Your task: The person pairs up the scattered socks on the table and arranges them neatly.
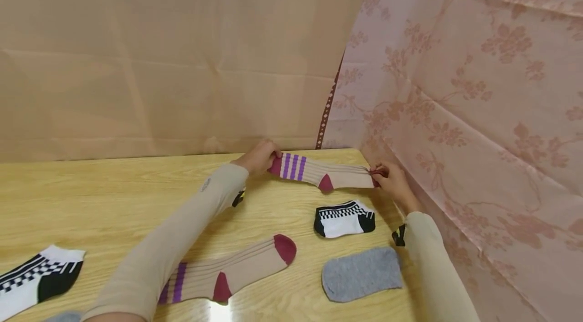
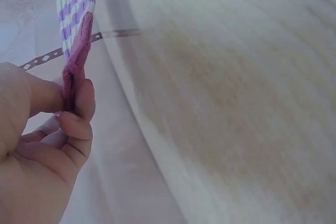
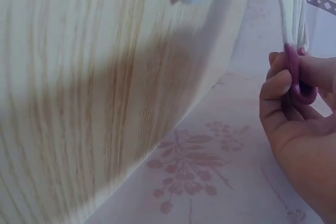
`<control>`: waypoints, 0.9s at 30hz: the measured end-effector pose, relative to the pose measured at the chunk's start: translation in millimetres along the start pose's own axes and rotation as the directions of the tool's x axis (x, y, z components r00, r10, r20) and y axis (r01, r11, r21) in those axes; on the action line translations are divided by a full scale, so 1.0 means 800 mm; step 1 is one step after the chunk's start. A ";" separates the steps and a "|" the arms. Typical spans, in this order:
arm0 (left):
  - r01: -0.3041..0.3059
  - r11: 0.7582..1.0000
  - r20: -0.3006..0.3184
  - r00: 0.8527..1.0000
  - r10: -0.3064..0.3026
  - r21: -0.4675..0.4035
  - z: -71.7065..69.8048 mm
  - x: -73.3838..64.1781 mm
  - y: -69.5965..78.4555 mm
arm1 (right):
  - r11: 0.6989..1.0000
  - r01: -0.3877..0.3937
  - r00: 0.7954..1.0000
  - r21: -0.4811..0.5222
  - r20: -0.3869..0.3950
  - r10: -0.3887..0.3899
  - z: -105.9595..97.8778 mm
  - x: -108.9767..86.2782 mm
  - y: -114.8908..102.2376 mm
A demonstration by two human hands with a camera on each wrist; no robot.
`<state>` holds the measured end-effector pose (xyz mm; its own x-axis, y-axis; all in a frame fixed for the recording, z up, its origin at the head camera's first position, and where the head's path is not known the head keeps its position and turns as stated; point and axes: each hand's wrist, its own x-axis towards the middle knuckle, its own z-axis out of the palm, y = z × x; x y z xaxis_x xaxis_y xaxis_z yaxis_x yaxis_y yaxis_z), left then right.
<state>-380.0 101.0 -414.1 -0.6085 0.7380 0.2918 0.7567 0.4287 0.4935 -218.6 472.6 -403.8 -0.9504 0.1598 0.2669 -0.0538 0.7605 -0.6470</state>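
A long beige sock (image 1: 348, 174) with purple stripes and maroon heel, toe and cuff is stretched between both hands near the table's back right corner. My left hand (image 1: 260, 156) pinches its maroon cuff (image 2: 79, 59) beside the stripes, thumb against fingers in the left wrist view. At the other end my right hand (image 1: 392, 180) pinches the maroon toe (image 3: 294, 74), which folds between thumb and fingers in the right wrist view. Just in front lies a white ankle sock (image 1: 343, 223) with black checks, heel and toe.
A matching beige sock (image 1: 250, 269) lies nearer, its striped end behind the left sleeve (image 1: 177, 241). A grey sock (image 1: 362, 274) lies at front right. Another checked ankle sock (image 1: 45, 276) is at far left. A floral cloth (image 1: 478, 109) hangs close along the table's right edge.
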 end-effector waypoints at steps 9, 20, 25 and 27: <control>-0.005 1.000 -0.030 1.000 0.005 0.017 -0.016 -0.007 -0.004 | 0.997 0.034 0.993 0.063 -0.113 -0.027 -0.001 -0.007 -0.003; -0.052 0.997 -0.037 0.998 0.054 0.048 -0.031 -0.023 0.009 | 0.987 -0.032 0.991 0.155 -0.120 0.051 -0.015 -0.038 -0.011; -0.089 0.995 -0.050 0.995 0.091 0.037 -0.037 -0.038 0.010 | 0.989 -0.034 0.994 0.143 -0.098 0.048 -0.015 -0.046 -0.012; -0.101 0.995 -0.066 0.993 0.102 0.027 -0.040 -0.044 0.008 | 0.988 -0.018 0.995 0.156 -0.090 0.032 -0.013 -0.043 -0.015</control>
<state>-361.2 61.0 -394.9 -0.5422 0.7421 0.3940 0.8204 0.3662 0.4392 -181.8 464.3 -398.1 -0.9202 0.2402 0.3091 -0.0839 0.6502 -0.7551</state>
